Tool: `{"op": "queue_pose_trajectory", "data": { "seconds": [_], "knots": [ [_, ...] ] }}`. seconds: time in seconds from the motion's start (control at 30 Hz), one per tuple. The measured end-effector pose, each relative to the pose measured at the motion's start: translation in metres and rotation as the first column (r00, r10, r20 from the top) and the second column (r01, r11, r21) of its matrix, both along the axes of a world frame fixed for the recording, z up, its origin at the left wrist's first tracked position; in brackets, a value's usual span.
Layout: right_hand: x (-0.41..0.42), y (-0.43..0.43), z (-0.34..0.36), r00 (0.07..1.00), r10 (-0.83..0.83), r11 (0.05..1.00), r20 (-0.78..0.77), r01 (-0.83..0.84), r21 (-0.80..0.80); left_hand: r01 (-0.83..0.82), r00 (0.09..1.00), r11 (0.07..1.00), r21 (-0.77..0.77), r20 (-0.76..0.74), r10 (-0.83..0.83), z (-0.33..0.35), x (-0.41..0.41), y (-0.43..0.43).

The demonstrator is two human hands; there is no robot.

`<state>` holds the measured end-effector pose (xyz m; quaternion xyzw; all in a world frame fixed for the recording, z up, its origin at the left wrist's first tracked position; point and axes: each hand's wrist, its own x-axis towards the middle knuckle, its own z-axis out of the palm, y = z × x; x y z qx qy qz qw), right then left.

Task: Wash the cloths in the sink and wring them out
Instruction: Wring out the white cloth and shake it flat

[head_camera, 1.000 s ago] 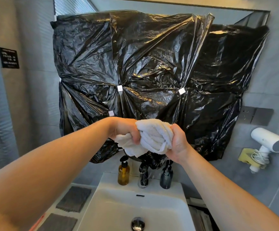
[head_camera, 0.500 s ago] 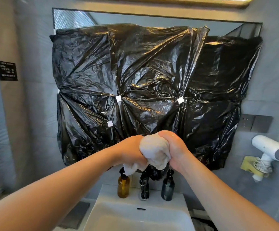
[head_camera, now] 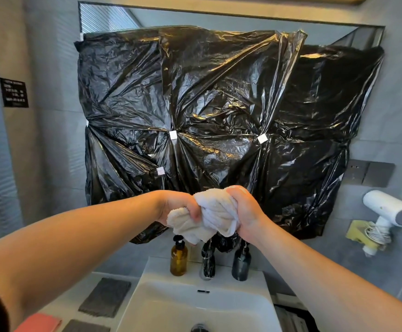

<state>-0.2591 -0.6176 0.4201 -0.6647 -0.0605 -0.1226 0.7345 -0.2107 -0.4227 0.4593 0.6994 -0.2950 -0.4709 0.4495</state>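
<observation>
While held above sink (head_camera: 164,305), white cloth (head_camera: 213,212) clenched by left hand (head_camera: 177,207), right hand (head_camera: 246,212).

The sign (head_camera: 14,92) bears lettering too small to read; the sink (head_camera: 157,274) is cropped below.

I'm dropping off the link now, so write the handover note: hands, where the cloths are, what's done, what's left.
Left hand grips one end of the white terry cloth, right hand grips the other. The cloth is twisted between them, held up above the sink.
Two grey cloths and a pink cloth lie on the counter left of the sink.
Done: the white cloth is in mid-wring.
Left: finish wringing it. Whether the counter cloths are washed cannot be told.
</observation>
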Motion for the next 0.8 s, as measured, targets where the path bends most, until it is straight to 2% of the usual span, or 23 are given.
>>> {"op": "queue_pose_trajectory", "data": {
  "seconds": [0.23, 0.4, 0.6, 0.67, 0.73, 0.8],
  "knots": [
    [0.000, -0.005, 0.000, 0.999, -0.016, 0.999, -0.051, 0.018, 0.033, 0.007, 0.998, 1.000, -0.024, -0.059, -0.008, 0.001, 0.005, -0.006],
    [-0.002, -0.005, 0.007, 0.996, 0.016, 0.999, -0.086, -0.012, 0.048, 0.095, 0.995, 0.995, -0.002, -0.011, -0.095, 0.010, 0.004, -0.009],
    [-0.007, -0.007, 0.013, 0.988, 0.058, 0.997, -0.144, -0.051, 0.055, 0.080, 0.996, 0.997, -0.021, -0.041, -0.081, 0.013, 0.007, -0.008],
    [-0.010, -0.013, 0.016, 0.979, 0.094, 0.993, -0.180, -0.080, 0.084, 0.088, 0.996, 0.996, -0.007, 0.030, -0.088, 0.015, 0.004, -0.009],
    [-0.012, -0.021, 0.017, 0.962, 0.157, 0.981, -0.223, -0.126, 0.148, 0.038, 0.986, 0.999, -0.010, 0.162, -0.036, 0.016, -0.001, -0.014],
    [-0.013, -0.023, 0.019, 0.940, 0.208, 0.968, -0.270, -0.157, 0.197, -0.018, 0.972, 1.000, -0.022, 0.232, 0.023, 0.014, -0.002, -0.018]
  ]
}}
